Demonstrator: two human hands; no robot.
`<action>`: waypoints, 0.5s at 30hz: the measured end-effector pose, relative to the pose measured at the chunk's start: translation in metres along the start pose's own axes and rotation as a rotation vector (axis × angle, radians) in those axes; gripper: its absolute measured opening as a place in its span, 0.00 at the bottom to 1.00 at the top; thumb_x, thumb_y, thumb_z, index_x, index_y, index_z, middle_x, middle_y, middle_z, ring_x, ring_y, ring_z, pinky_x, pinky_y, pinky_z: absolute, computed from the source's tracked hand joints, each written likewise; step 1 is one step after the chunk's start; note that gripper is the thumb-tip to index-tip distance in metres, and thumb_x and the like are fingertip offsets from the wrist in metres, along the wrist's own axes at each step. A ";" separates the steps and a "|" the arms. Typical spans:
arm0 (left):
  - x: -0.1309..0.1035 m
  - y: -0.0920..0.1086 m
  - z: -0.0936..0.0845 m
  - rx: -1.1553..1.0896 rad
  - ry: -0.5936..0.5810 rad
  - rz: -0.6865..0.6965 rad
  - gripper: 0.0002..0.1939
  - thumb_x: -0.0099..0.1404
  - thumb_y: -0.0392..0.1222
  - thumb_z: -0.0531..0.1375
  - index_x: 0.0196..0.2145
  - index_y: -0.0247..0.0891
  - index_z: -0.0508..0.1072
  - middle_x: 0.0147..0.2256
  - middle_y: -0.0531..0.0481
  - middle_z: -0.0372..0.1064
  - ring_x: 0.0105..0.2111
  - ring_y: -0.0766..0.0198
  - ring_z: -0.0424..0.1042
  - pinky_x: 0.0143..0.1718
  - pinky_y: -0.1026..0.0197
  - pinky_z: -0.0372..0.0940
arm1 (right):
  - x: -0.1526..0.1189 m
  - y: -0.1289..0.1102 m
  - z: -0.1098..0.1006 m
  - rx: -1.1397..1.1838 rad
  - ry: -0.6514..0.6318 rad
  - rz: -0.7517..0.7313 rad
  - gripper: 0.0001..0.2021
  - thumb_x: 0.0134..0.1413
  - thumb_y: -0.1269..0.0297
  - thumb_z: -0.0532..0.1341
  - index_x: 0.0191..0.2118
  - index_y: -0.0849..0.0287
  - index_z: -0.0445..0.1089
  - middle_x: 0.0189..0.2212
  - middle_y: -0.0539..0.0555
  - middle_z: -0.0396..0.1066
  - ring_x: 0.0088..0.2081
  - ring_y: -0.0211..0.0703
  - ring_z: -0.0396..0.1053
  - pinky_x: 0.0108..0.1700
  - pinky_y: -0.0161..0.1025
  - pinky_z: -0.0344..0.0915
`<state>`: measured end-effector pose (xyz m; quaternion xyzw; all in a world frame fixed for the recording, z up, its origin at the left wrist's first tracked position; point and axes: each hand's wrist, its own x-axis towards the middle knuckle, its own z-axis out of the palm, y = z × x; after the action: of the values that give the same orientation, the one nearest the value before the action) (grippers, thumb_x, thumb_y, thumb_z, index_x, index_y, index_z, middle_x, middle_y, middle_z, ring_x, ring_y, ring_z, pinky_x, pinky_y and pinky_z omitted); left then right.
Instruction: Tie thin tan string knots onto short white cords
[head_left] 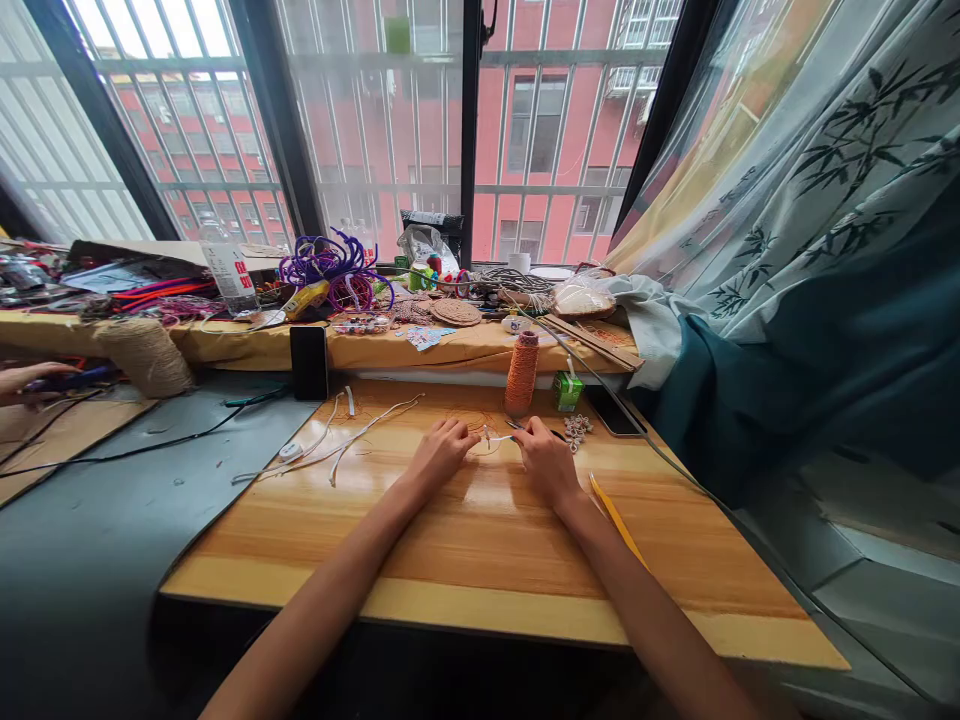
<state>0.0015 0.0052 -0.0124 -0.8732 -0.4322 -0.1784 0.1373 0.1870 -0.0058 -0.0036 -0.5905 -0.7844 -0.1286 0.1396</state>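
Note:
A short white cord (501, 438) with a small knotted end spans the gap between my hands, just above the wooden tabletop (450, 540). My left hand (442, 450) is closed, pinching the cord's left end at the fingertips. On the other side my right hand (546, 460) is closed with the cord running to its fingers. A dark pointed tip, like a scissor blade (514, 424), shows beside the right fingers; whether that hand grips it I cannot tell. Behind stands an orange thread cone (522, 375). Small knotted cord pieces (577, 432) lie to the right.
Loose white cords (360, 430) lie on the left. A green box (568, 390), a phone (615, 410) and a yellow strap-like strip (619, 520) are at right. A black phone (309, 362) leans against the cluttered ledge (360, 350). Another person's hand (34, 380) is far left, near a twine spool (142, 358).

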 end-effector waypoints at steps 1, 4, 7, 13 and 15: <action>0.000 0.000 0.001 0.001 0.010 -0.009 0.12 0.59 0.34 0.50 0.39 0.40 0.69 0.31 0.46 0.65 0.34 0.61 0.61 0.35 0.60 0.55 | 0.000 0.001 0.001 0.004 -0.002 0.033 0.14 0.56 0.66 0.45 0.33 0.59 0.67 0.32 0.55 0.66 0.31 0.38 0.65 0.27 0.32 0.50; 0.000 -0.001 0.005 -0.054 0.034 -0.066 0.10 0.59 0.35 0.51 0.35 0.38 0.70 0.31 0.46 0.66 0.34 0.61 0.62 0.35 0.61 0.55 | 0.001 0.004 0.005 0.020 -0.015 0.114 0.16 0.57 0.64 0.43 0.33 0.59 0.67 0.30 0.55 0.69 0.30 0.39 0.66 0.27 0.33 0.51; 0.001 0.001 0.008 -0.269 0.035 -0.128 0.11 0.60 0.38 0.50 0.31 0.37 0.72 0.30 0.47 0.66 0.33 0.63 0.63 0.34 0.62 0.56 | 0.001 0.005 0.007 0.029 -0.007 0.129 0.14 0.57 0.65 0.44 0.36 0.59 0.66 0.30 0.54 0.70 0.32 0.39 0.67 0.28 0.32 0.52; 0.008 0.004 0.007 -0.949 0.035 -0.392 0.17 0.58 0.48 0.50 0.37 0.34 0.69 0.29 0.48 0.69 0.29 0.66 0.65 0.32 0.65 0.59 | -0.001 -0.002 0.005 0.104 0.018 0.072 0.14 0.57 0.65 0.44 0.39 0.59 0.65 0.35 0.53 0.69 0.35 0.38 0.66 0.30 0.31 0.53; 0.010 0.004 0.005 -1.081 0.050 -0.429 0.18 0.57 0.49 0.50 0.37 0.32 0.69 0.27 0.49 0.68 0.28 0.67 0.65 0.32 0.66 0.59 | -0.001 -0.003 0.004 0.087 0.022 0.067 0.14 0.57 0.65 0.44 0.37 0.58 0.65 0.34 0.53 0.69 0.34 0.39 0.66 0.30 0.32 0.53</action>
<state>0.0115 0.0119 -0.0130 -0.7078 -0.4435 -0.4180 -0.3572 0.1845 -0.0057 -0.0081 -0.6084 -0.7675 -0.0960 0.1779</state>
